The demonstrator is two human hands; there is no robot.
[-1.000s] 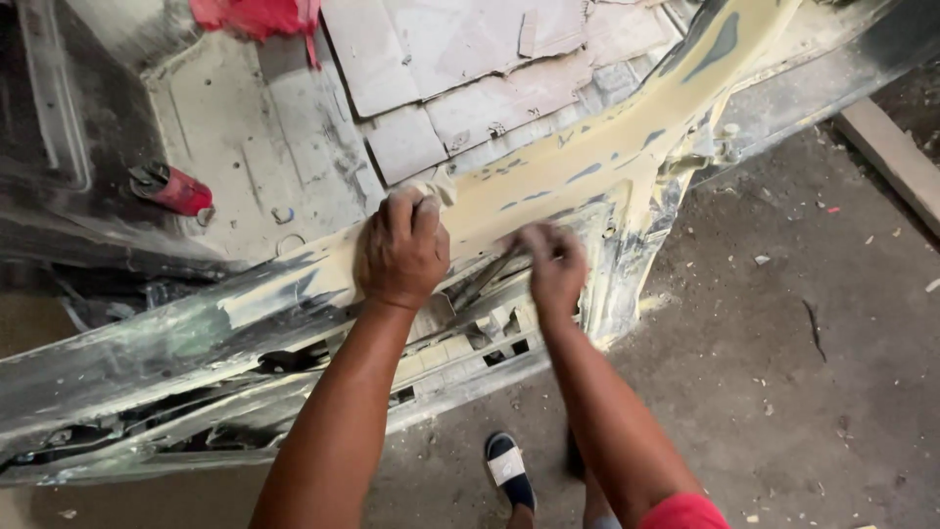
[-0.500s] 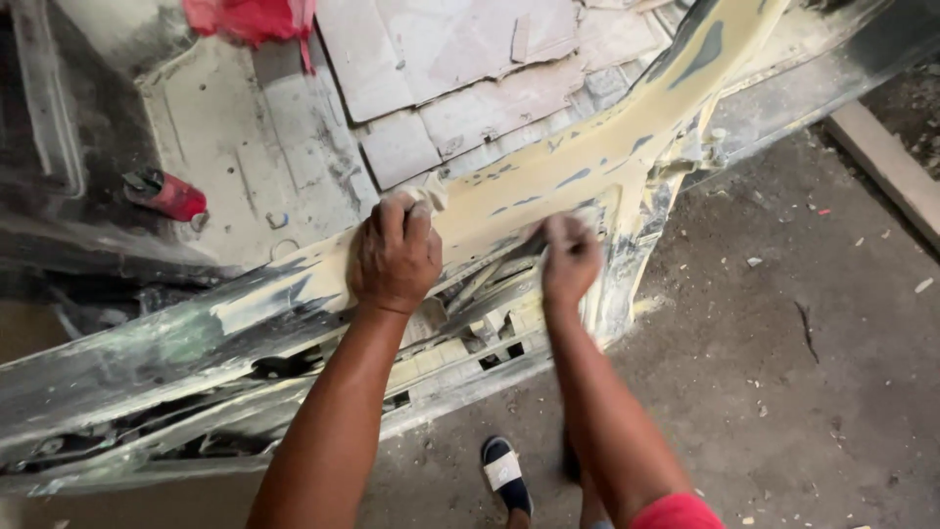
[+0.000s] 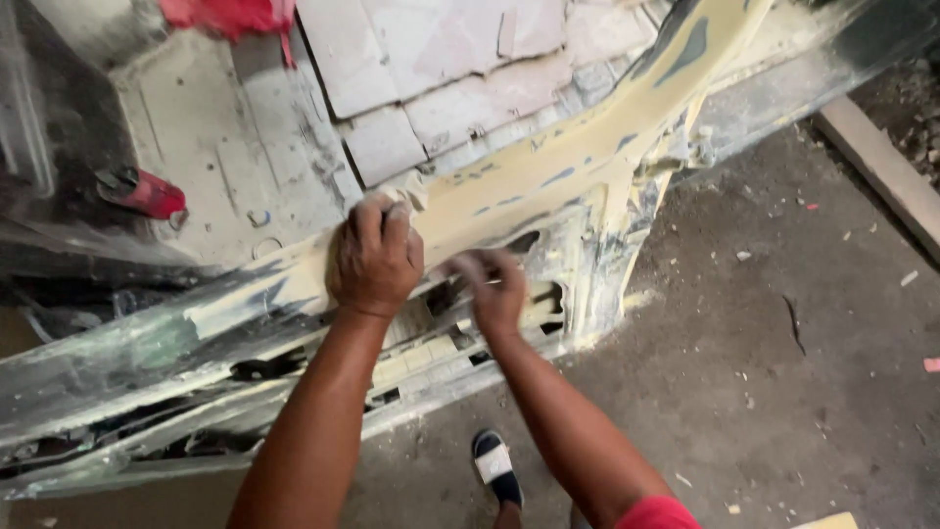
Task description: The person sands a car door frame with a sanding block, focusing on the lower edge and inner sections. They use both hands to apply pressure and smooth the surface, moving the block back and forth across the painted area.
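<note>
From the head camera, looking down, a big car body panel (image 3: 587,167) lies across the floor. It is covered with pale yellow filler, with grey and blue spots showing through.

The left hand (image 3: 377,260) lies flat on the yellow part of the panel. Its fingers are curled down over a small pale pad (image 3: 406,191), which peeks out past the fingertips. The hand is clamped on that pad and presses it to the panel.

The right hand (image 3: 494,289) is just beside it, lower on the panel, near a dark hole. It is blurry, so I cannot tell if it is open or closed, or if it holds something.

A red thing (image 3: 147,194) lies far to the left. A sandal (image 3: 496,465) stands on the dusty concrete floor (image 3: 783,343) below the arms.
</note>
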